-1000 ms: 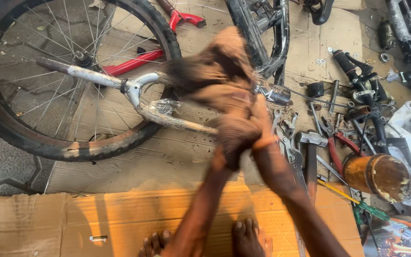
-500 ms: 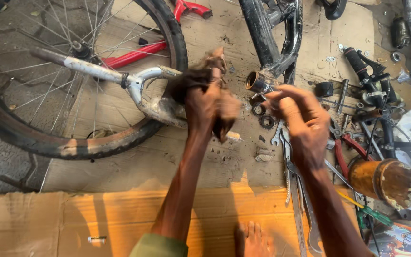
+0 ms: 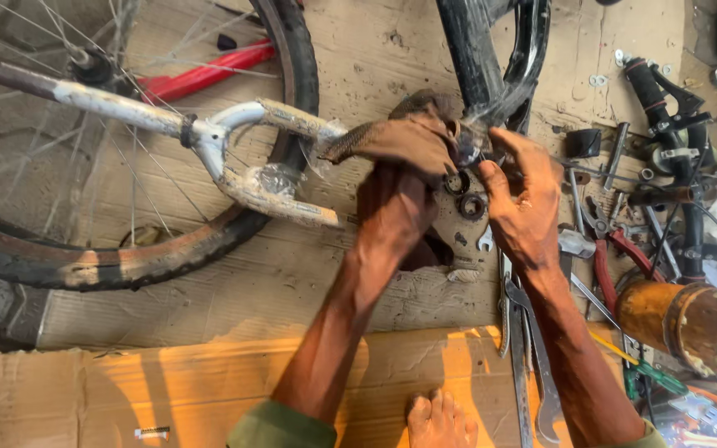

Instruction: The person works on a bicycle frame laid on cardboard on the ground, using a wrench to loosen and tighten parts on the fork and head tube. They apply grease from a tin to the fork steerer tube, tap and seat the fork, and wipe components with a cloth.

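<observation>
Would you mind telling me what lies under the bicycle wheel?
Under the wheel lie flattened cardboard, a red bar seen through the spokes, and part of the white fork. Whatever sits beneath the tyre itself is covered.

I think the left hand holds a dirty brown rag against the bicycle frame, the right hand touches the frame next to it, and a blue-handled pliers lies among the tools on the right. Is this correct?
Not quite: the head view shows the pliers has red handles, not blue. The rest holds: the left hand holds a dirty brown rag against the bicycle frame, and the right hand touches the frame beside it.
</observation>
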